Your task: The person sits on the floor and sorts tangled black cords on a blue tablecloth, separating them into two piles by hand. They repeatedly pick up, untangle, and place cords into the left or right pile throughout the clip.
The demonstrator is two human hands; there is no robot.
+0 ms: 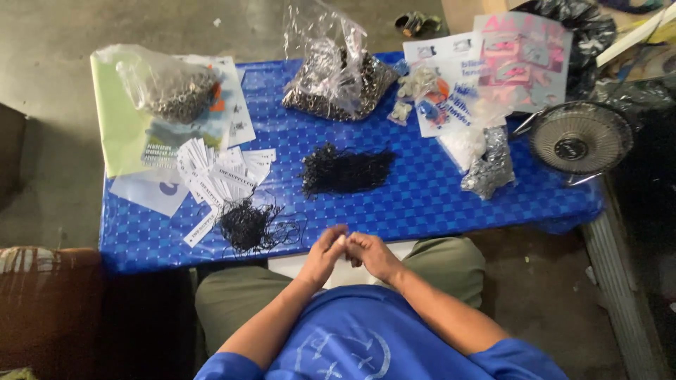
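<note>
On the far left of the blue table [436, 204] lies a green sheet [116, 119], with a clear bag of small metal rings [169, 84] resting on it. Just right of that, a scatter of white paper tags [222, 176] fans out over other white papers. Below the tags, near the table's front edge, sits a loose tangle of black cords [250, 225], strands trailing right.

Front centre, just off the table's edge: the person's left hand [322, 255] and right hand [373, 255] meet, fingertips touching. The grip of each is pressed together, fingers curled inward; whatever is pinched between them is too small to make out. Nearest thing to the hands is the tangle of black cords, just beside the left hand.

Mid-table, a denser heap of black cords [345, 170], well apart from the hands. Behind it, a large clear bag of dark small parts [338, 81], its top standing open. Further right: printed sheets [521, 60], small bags with white and silvery contents [486, 158]. At the right end, a small round fan [581, 139], tilted face up.
</note>
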